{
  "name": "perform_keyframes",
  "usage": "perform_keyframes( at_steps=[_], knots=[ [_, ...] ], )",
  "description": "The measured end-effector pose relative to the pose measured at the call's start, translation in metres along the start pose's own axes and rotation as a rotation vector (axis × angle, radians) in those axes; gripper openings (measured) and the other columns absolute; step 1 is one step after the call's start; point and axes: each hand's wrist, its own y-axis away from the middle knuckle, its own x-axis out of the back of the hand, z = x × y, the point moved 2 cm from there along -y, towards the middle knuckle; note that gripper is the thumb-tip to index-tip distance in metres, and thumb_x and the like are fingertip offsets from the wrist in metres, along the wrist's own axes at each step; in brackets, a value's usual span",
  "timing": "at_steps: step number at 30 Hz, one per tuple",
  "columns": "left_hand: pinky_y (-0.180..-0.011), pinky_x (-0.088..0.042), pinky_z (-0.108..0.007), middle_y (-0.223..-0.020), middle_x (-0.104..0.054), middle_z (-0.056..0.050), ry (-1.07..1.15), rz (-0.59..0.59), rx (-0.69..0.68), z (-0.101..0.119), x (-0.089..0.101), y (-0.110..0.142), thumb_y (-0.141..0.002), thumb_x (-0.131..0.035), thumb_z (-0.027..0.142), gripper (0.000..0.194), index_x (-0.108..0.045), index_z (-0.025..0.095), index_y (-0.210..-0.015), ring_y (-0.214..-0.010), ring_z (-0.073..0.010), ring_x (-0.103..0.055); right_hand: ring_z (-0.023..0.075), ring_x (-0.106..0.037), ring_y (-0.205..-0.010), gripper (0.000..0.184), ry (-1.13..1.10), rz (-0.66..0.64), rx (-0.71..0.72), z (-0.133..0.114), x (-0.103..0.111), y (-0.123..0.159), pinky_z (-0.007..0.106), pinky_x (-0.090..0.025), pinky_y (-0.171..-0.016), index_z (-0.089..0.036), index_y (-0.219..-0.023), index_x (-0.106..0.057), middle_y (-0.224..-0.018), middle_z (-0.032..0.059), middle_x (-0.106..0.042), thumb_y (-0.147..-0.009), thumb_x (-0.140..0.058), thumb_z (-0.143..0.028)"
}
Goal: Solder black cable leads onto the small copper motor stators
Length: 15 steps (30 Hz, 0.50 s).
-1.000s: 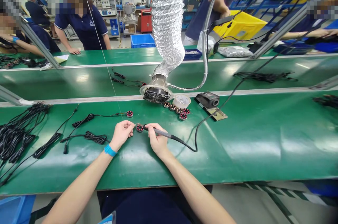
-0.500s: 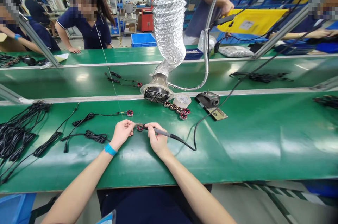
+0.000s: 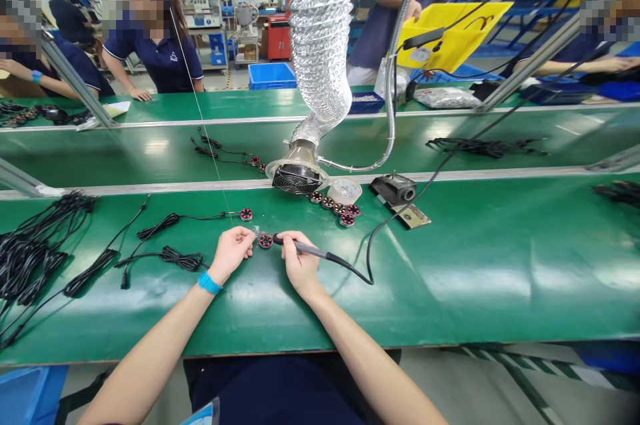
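Note:
My left hand (image 3: 234,253), with a blue band at its wrist, is closed in a pinch on a thin solder wire (image 3: 203,115) that comes down from above. Its fingertips are just left of a small round motor (image 3: 265,241) with a red and black face, lying on the green bench. A black cable (image 3: 181,259) runs under my left wrist; its far end is hidden. My right hand (image 3: 299,259) grips a soldering iron (image 3: 311,250) like a pen, its tip at the motor. A little smoke shows there. Another motor (image 3: 245,215), joined to a cable, lies behind my left hand.
A fume extractor hood (image 3: 299,175) hangs over the bench. Beside it are a tape roll (image 3: 345,191), several motors (image 3: 347,220) and an iron stand (image 3: 397,191). Bundled black cables (image 3: 35,258) lie left. Across the bench, a person holds a yellow bin (image 3: 455,35).
My hands stay nearly in place, with the iron tip shifting slightly at the motor. Cables and motors on the strip behind have slid left. The person's yellow bin has tilted and moved.

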Motion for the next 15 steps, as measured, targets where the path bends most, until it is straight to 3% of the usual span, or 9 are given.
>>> perform_keyframes(
  at_steps=[15],
  knots=[
    [-0.043,-0.042,-0.018,-0.054,-0.058,0.002,-0.02,-0.004,-0.003,-0.0019,-0.0004,-0.0012,-0.074,-0.066,0.037,0.024,-0.063,0.014,-0.077,-0.046,-0.0101,-0.056,0.0166,-0.063,-0.062,0.025,0.03,0.015,0.037,-0.0013,-0.0003,-0.0005,0.027,-0.049,-0.057,-0.019,-0.085,-0.067,-0.062,0.0007,-0.062,-0.095,-0.048,-0.033]
  ],
)
